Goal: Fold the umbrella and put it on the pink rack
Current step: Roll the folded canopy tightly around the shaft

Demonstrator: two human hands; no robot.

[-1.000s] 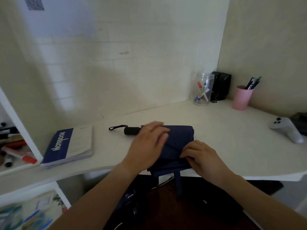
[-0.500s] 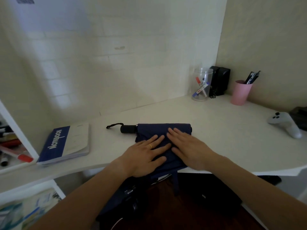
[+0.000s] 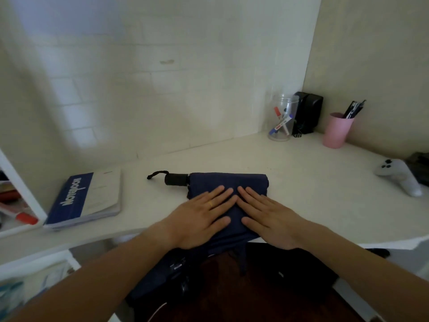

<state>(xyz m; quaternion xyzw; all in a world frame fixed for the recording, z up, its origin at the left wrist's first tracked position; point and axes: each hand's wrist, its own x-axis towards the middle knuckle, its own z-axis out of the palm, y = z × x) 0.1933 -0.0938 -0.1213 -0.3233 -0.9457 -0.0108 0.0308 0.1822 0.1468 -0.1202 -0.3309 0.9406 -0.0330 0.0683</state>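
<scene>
Umbrella: the navy umbrella (image 3: 228, 182) lies on the white table (image 3: 301, 194), near its front edge, black handle (image 3: 176, 179) and wrist loop pointing left, some canopy cloth spilling over the edge toward the person.
Left hand: the left hand (image 3: 199, 217) lies flat on the cloth, fingers straight and pressing, gripping nothing.
Right hand: the right hand (image 3: 269, 217) is flat in the same way, just beside the left, fingertips almost meeting.
Done: the canopy looks collapsed and partly gathered into a flat bundle.
Left: by my reckoning, the hanging cloth wants rolling in and the strap closing; then the carry to the pink rack, which I cannot see from here.
Nearby: a blue notebook (image 3: 86, 198) sits left, a pink cup (image 3: 335, 131) in the far corner.
</scene>
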